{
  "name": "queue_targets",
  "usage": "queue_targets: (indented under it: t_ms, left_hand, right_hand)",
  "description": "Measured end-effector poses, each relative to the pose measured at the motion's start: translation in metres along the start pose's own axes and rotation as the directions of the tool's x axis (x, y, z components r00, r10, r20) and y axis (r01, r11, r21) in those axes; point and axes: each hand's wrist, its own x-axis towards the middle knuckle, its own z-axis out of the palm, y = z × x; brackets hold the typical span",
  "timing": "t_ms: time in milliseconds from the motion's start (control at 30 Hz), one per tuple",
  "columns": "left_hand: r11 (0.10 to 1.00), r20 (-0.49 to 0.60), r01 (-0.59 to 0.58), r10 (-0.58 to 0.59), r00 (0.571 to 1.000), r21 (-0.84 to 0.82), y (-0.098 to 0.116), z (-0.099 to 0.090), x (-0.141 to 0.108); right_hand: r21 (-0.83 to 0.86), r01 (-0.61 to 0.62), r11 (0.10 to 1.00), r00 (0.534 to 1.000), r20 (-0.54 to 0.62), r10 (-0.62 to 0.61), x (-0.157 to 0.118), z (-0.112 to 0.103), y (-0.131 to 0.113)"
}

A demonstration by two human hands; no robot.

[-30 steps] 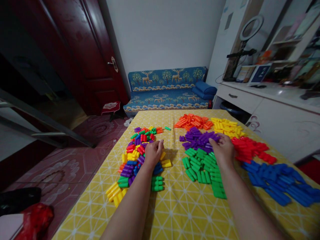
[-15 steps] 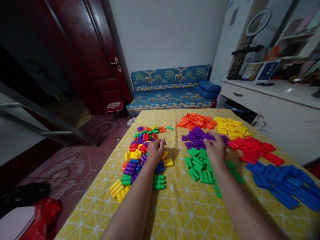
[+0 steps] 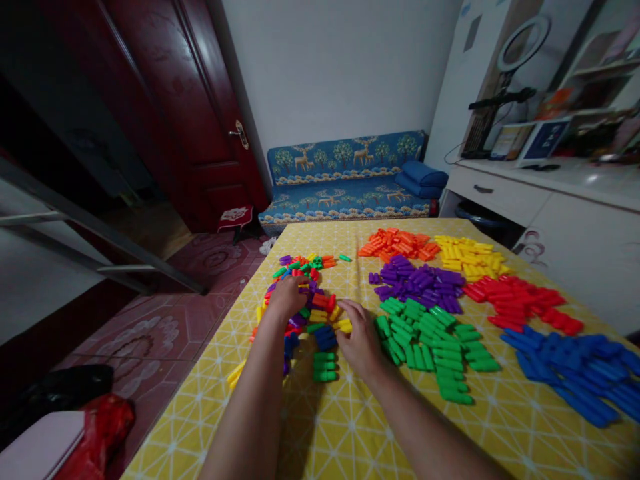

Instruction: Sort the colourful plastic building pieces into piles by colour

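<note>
Yellow tablecloth [image 3: 345, 427] — mixed blocks [image 3: 320, 301] | blue sofa [image 3: 345, 180], dark-red door [image 3: 165, 100] beyond | right fingers [image 3: 354, 309] spread | left fingers [image 3: 298, 282] — cannot tell

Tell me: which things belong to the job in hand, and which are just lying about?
In the job, it seems: left hand, right hand, mixed pile, orange pile, yellow pile, purple pile, green pile, red pile, blue pile.

Lying about: sofa, stool, red bag.

Blue deer-print sofa [image 3: 345, 180] near dark-red door [image 3: 175, 113]; ring light [image 3: 505, 57]

Home room | patterned sofa [image 3: 345, 183] | wooden door [image 3: 185, 127] | drawer cabinet [image 3: 565, 227]
</note>
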Motion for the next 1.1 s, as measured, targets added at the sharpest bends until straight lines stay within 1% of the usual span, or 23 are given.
queue_targets:
  t_ms: [33,100,300,367,467,633,767,933,1100]
  left_hand:
    - [0.998,0.044,-0.009,0.006,0.999,0.058,-0.001,0.001,-0.002]
    - [0.993,0.127,-0.037,0.023,0.992,0.112,0.001,0.001,-0.004]
    - [0.978,0.217,-0.081,0.039,0.975,0.191,0.015,-0.002,-0.010]
    - [0.971,0.229,-0.089,0.037,0.973,0.222,0.020,-0.001,-0.013]
    - [0.966,0.209,-0.082,0.029,0.977,0.247,0.028,0.002,-0.016]
    - [0.965,0.206,-0.079,0.027,0.978,0.249,0.036,0.008,-0.015]
    - [0.964,0.214,-0.109,0.056,0.975,0.244,0.038,0.010,-0.014]
    - [0.962,0.265,-0.167,0.106,0.958,0.218,0.039,0.010,-0.015]
    - [0.972,0.270,-0.157,0.106,0.957,0.175,0.037,0.010,-0.014]
  right_hand:
    - [-0.021,0.004,1.000,1.000,0.014,-0.003,0.000,-0.001,0.000]
    - [-0.057,0.013,0.998,0.999,0.033,-0.011,0.001,-0.001,-0.001]
    - [-0.134,0.035,0.990,0.997,0.075,-0.025,0.002,-0.001,0.001]
    - [-0.147,0.040,0.988,0.996,0.083,-0.028,0.003,-0.001,0.001]
    - [-0.169,0.049,0.984,0.994,0.107,-0.032,0.003,-0.001,0.002]
    - [-0.189,0.076,0.979,0.990,0.135,-0.051,0.003,0.001,0.005]
    - [-0.202,0.085,0.976,0.988,0.141,-0.056,0.003,0.001,0.005]
    - [-0.232,0.102,0.967,0.981,0.188,-0.058,0.003,-0.002,0.000]
    - [-0.256,0.078,0.964,0.974,0.225,-0.019,0.002,-0.005,-0.007]
